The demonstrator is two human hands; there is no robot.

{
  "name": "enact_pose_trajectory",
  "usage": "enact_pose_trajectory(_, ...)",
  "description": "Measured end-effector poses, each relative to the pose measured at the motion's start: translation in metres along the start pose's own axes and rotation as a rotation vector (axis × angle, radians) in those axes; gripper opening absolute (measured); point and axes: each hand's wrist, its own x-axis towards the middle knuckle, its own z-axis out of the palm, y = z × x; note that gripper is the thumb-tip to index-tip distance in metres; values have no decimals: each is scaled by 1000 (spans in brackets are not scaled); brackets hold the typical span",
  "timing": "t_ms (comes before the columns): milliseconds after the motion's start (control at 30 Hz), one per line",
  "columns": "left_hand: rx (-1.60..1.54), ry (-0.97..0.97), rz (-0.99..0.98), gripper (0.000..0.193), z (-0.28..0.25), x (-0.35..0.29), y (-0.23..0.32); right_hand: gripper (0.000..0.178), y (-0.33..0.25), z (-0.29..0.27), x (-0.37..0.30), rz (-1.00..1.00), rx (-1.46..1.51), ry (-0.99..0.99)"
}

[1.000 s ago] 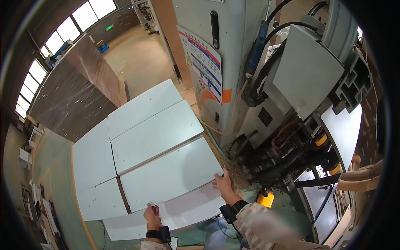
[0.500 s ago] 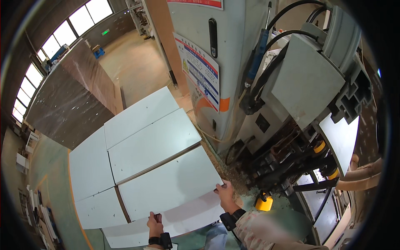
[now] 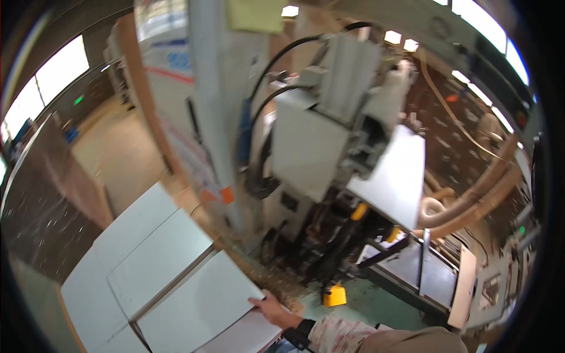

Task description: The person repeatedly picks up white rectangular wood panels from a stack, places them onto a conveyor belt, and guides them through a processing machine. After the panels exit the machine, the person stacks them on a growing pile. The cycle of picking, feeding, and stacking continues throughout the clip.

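Item 1: flat pale-white rect. panel (image 3: 191, 309), lying L of R hand (image 3: 278, 312); long axis lower L to upper R. R hand nearest — at panel's near R corner, fingers (image 3: 257, 301) touching the edge; pinching or not, can't tell (blur). L hand: out of view, state unknown.
Adj.: second pale-white rect. panel (image 3: 159, 262), across narrow dark gap; bright-yellow boxy part (image 3: 335, 296), R of hand, well apart.

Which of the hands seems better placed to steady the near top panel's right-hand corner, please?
Probably the right hand: it is right at that corner of the white top panel, while the left hand is not in view.
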Motion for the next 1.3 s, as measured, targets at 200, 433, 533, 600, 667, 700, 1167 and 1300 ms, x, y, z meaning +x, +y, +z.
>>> enact_pose_trajectory(200, 1144, -218, 752, 53, -4, 9, -42, 35, -137, 4, -160, -291, -419, -98)
enact_pose_trajectory(433, 541, -468, 139, 55, 148, -103, 33, 28, -240, -81, -285, -523, -537, -43)
enact_pose_trajectory(533, 435, -576, 78, 56, 208, -157, 59, 28, -264, -129, -315, -499, -145, 36)
enact_pose_trajectory(600, 379, -617, 69, 56, 241, -190, 72, 32, -288, -166, -322, -635, -123, 57)
enact_pose_trajectory(667, 333, -649, 52, 57, 269, -223, 80, 30, -310, -206, -316, -562, 218, 69)
enact_pose_trajectory(700, 317, -658, 45, 57, 283, -237, 83, 27, -319, -235, -301, -576, 283, 64)
enact_pose_trajectory(1167, 482, -713, 73, 57, 435, -365, 139, 59, -391, -299, -130, -965, 202, 604)
enact_pose_trajectory(1300, 474, -811, 421, 45, 478, -372, 155, 73, -411, -316, -86, -1004, 31, 786)
